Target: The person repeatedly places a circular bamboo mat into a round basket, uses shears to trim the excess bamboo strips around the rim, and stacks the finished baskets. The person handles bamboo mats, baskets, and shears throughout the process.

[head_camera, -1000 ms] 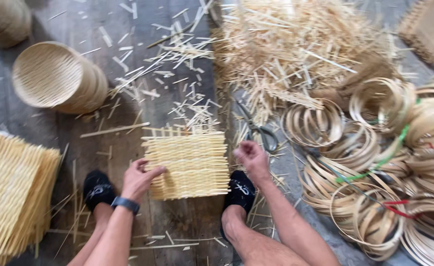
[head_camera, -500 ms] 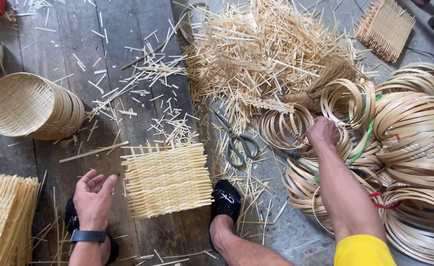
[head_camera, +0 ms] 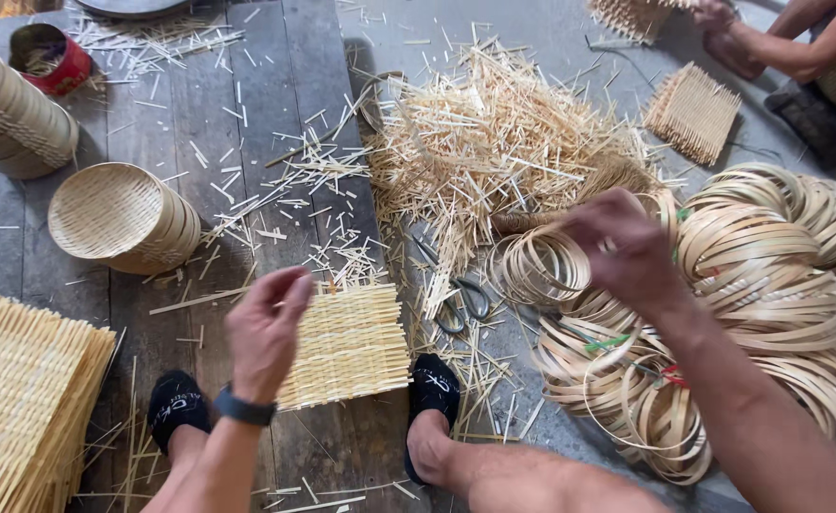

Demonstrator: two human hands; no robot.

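Bamboo hoops [head_camera: 769, 285] are being reached for at centre right by the right hand [head_camera: 627, 247] — blurred, its fingers bunched, though a grip cannot be told. Fingers spread, the left hand [head_camera: 266, 328] is being held over the woven mat [head_camera: 351, 342] — lying flat, slats running left-right. Scissors [head_camera: 460, 304] are lying between, under loose splints [head_camera: 494, 142].
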